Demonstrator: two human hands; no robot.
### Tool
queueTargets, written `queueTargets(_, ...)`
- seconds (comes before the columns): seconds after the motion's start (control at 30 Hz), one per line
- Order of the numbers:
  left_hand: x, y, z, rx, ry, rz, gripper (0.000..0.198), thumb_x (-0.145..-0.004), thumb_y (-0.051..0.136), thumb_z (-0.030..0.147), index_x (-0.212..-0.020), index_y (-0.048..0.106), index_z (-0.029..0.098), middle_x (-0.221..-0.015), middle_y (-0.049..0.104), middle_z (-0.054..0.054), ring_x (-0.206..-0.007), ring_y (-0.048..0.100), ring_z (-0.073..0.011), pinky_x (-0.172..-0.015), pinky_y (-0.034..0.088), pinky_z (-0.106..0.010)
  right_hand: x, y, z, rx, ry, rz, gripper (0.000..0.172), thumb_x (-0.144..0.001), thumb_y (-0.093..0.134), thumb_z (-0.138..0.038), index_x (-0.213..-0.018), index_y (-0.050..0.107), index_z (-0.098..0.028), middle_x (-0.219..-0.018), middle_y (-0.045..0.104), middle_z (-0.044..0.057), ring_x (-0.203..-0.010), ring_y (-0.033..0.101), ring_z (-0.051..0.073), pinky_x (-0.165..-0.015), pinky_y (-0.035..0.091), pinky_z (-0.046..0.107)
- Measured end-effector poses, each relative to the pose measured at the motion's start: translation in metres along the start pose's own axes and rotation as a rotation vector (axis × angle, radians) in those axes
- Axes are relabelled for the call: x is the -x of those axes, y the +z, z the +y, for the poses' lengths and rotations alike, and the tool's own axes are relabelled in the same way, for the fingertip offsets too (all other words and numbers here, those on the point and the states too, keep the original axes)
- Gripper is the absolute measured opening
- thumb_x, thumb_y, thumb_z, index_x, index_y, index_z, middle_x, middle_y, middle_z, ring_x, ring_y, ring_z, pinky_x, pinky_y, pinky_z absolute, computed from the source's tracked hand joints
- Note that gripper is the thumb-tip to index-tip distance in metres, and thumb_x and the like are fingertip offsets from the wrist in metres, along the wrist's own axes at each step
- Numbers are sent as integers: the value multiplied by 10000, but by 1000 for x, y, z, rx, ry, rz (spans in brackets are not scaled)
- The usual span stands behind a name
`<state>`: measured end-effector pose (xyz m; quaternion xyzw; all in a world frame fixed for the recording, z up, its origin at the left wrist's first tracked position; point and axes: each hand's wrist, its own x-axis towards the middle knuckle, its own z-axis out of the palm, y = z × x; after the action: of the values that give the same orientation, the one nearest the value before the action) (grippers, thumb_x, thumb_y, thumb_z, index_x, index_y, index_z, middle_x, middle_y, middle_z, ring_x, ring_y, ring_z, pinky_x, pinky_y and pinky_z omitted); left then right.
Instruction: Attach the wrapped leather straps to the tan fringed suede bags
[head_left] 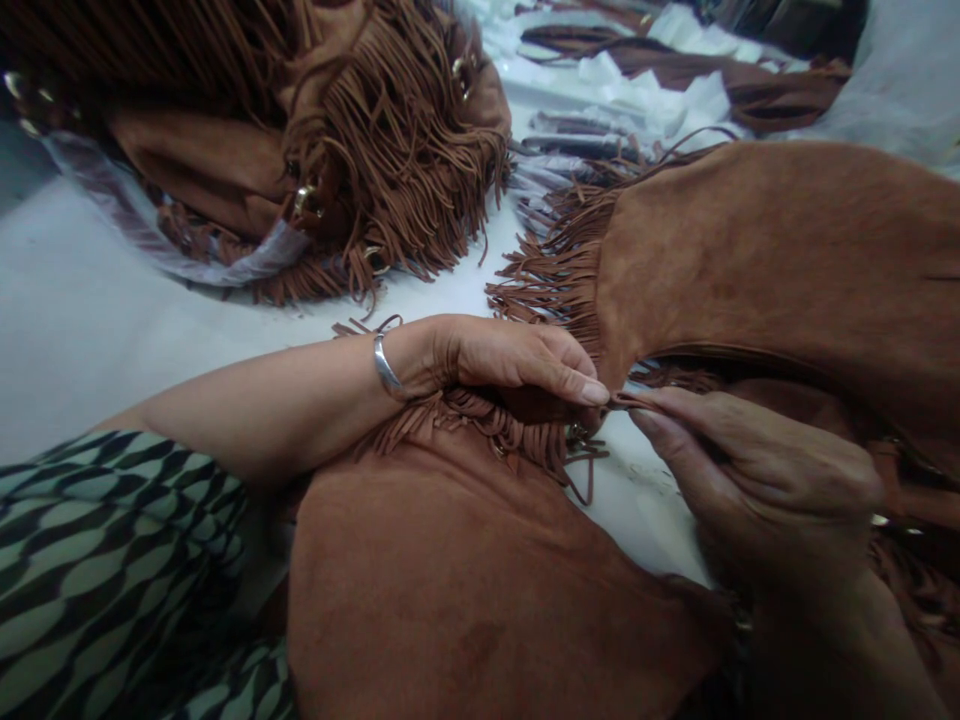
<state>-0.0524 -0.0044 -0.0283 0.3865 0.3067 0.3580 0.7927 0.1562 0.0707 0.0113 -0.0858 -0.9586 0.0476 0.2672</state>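
Note:
My left hand (521, 362) reaches across from the left, a silver bracelet on its wrist, with thumb and fingers pinched together. Opposite it, my right hand (772, 470) pinches too. Between the fingertips runs a short, thin brown suede strip (622, 401), held by both hands; where its ends go is hidden. Below lies a brown suede fringed bag (465, 570), its fringe partly under my left wrist. A small metal piece (577, 432) shows just under the fingertips.
At the upper left a fringed brown bag (397, 150) has a plastic-wrapped handle (187, 258). Another suede bag (772, 230) lies at the right, its fringe pointing left. Farther back on the white table (67, 260) are wrapped strips (585, 135) and white paper (675, 95).

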Motion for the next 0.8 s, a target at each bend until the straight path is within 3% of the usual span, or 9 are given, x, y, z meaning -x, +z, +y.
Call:
queueTargets(0.33,2,0,-1,-45,25,24,264,-709,744,357,-717,654,109,-573,462,13,-470,328,-46,-414,216,-180,6,0,6,-3,-83,-94,152,-835,640,-145,-985,665,-131,-866,735,66,-740,697,178,-701,502,247)
queueTargets(0.6,2,3,-2,28,60,65,235,-684,768,294,-699,648,93,-603,540,-9,-486,412,-42,-428,288,-154,10,3,4,217,-130,-110,186,-843,632,-214,-995,668,-114,-717,703,68,-605,658,215,-533,411,313)
queueTargets(0.8,0,1,0,-62,19,51,314,-731,727,381,-651,612,100,-537,426,25,-450,317,-31,-402,202,-161,9,2,3,187,-124,-82,146,-846,630,-188,-971,669,-125,-738,704,51,-607,646,176,-567,412,293)
